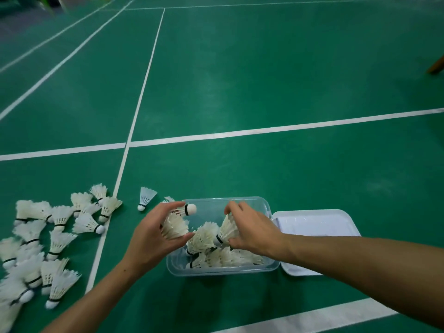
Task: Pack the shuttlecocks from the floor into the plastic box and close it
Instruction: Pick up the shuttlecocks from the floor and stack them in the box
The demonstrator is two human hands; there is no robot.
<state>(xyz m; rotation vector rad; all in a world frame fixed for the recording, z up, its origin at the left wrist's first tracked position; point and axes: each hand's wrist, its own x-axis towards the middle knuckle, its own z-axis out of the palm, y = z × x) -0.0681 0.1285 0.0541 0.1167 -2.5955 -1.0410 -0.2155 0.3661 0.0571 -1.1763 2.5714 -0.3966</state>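
Item: clear plastic box (264, 207), open, on the green court floor (264, 80); contents, a loose heap of white feather shuttlecocks (223, 257) crowded toward its near end, far end bare. Lid (317, 227), white, lying flat on the floor just beside the box's right wall. Left hand (153, 239), over the box's left rim, fingers and thumb curled round a held shuttlecock (176, 224), cork up and pointing right. Right hand (252, 229), above the box, fingertips pinching the skirt of a second shuttlecock (224, 230), cork down among the heap. Unpacked stock: a large scatter of shuttlecocks (48, 241) on the floor to the left, well apart from the box, and a lone one (145, 198) standing near its far left corner. Status, judged: packing well short of done. Risks, judged: feathers crush or splay if either grip tightens or pieces are pressed into the heap; random piling wastes room, so the remaining stock may not fit and the lid may not seat; a release at the left rim could drop a piece outside; a wrist may knock the light box.
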